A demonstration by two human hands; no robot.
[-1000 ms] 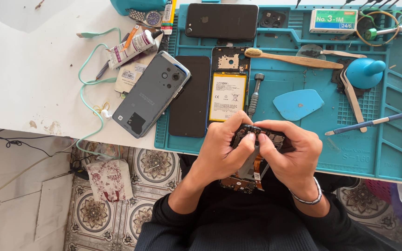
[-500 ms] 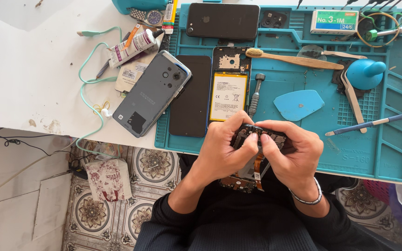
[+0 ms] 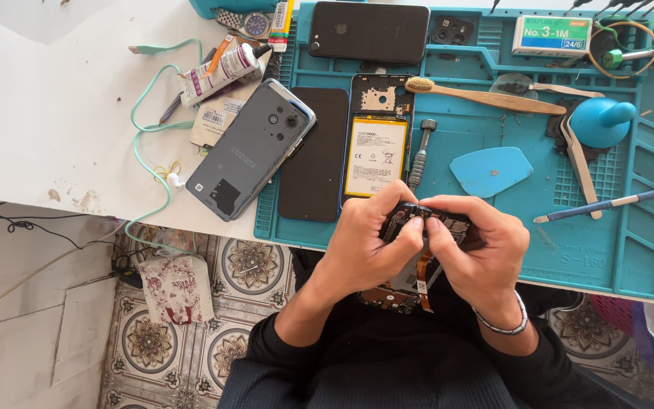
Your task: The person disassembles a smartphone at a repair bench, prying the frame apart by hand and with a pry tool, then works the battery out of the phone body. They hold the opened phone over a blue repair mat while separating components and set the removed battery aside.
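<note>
Both hands hold a dark phone circuit board (image 3: 410, 284) with an orange flex cable at the near edge of a teal repair mat (image 3: 592, 257). My left hand (image 3: 365, 246) grips its left side, thumb and fingers pinched at the top. My right hand (image 3: 478, 250), with a metal bracelet at the wrist, grips the right side, fingertips meeting the left hand's. Just beyond lie an opened phone body with its battery (image 3: 375, 151), a black screen panel (image 3: 313, 151), a grey back cover (image 3: 255, 148) and a screwdriver (image 3: 421, 151).
On the mat lie a black phone (image 3: 369, 32), a wooden toothbrush (image 3: 486, 97), a blue pry pick (image 3: 491, 170), tweezers (image 3: 580, 163), a blue suction cup (image 3: 599, 121) and a thin blue tool (image 3: 607, 204). A glue tube (image 3: 221, 72) and a mint cable (image 3: 149, 144) rest on the white table.
The hands and the board stay in nearly the same place; only the fingertips shift slightly on the board's top edge.
</note>
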